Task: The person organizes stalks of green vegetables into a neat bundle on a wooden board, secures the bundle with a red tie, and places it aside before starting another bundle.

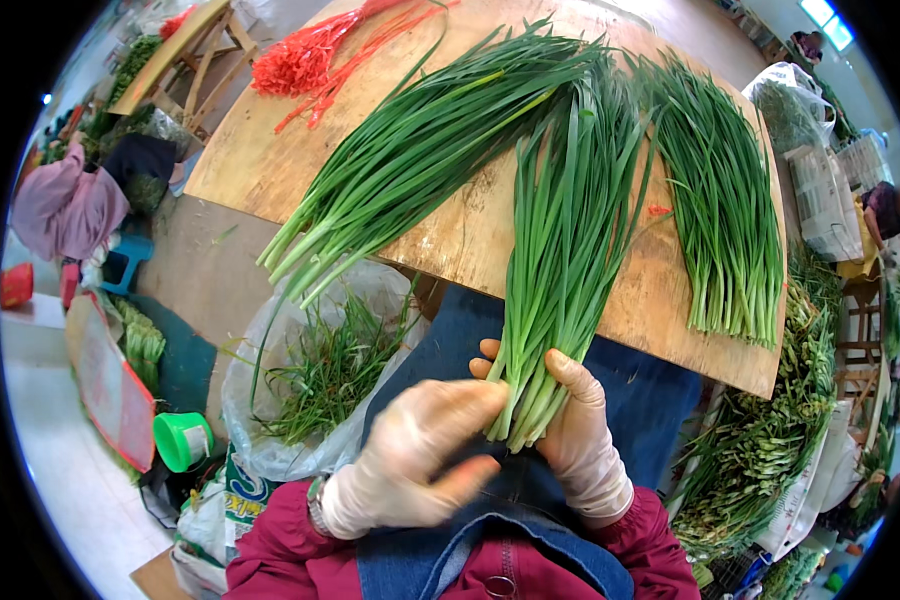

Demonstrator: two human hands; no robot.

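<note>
A bunch of garlic chives (562, 247) points its pale stem ends toward me over the near edge of the wooden table. My right hand (581, 427), in a whitish glove with bare fingertips, holds the bunch near those ends, thumb on top. Blurred, my left hand (431, 450) is at the left side of the stems, thumb apart from the fingers; whether it grips any stem is unclear. Another pile of chives (412, 157) lies slantwise on the left, its ends past the table edge. A third, evenly laid bunch (720, 210) rests at the right.
Red plastic ties (300, 64) lie on the wooden table (465, 240) at far left. Below its left edge stands a clear plastic bag (251, 375) with loose grass-like leaves. More greens (757, 442) fill the right side. A green bucket (184, 441) is at the left.
</note>
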